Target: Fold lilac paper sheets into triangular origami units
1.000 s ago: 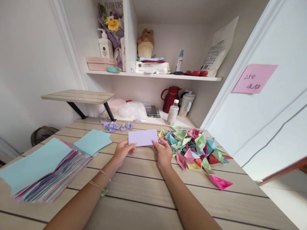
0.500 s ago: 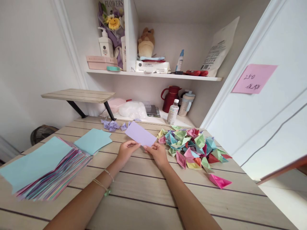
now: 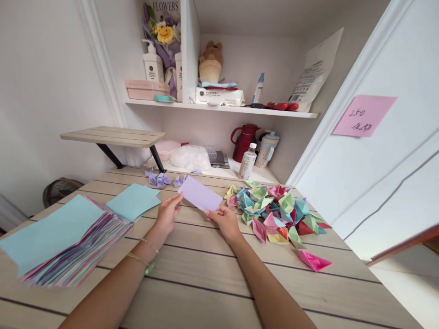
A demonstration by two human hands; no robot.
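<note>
A light purple rectangle of paper (image 3: 200, 193) is held up over the middle of the table, tilted with its right end lower. My right hand (image 3: 224, 220) pinches its lower right edge between thumb and fingers. At the left end, the fingertips of my left hand (image 3: 168, 212) are closed on the paper's corner. Behind the sheet lie several small folded purple paper pieces (image 3: 159, 179). To the right of my hands spreads a heap of colourful folded paper boats (image 3: 260, 201), with one bright pink boat (image 3: 314, 261) apart in front.
A thick fanned stack of coloured paper (image 3: 78, 242) lies at the left, beside some light blue sheets (image 3: 133, 202). A small raised wooden shelf (image 3: 113, 135) stands behind them. A bottle (image 3: 247, 162) and a red jug (image 3: 245, 141) stand at the back below a loaded shelf (image 3: 274, 111).
My left hand has moved left and up along the purple paper, from its lower edge to its left end. The right hand has kept its pinch at the lower right.
</note>
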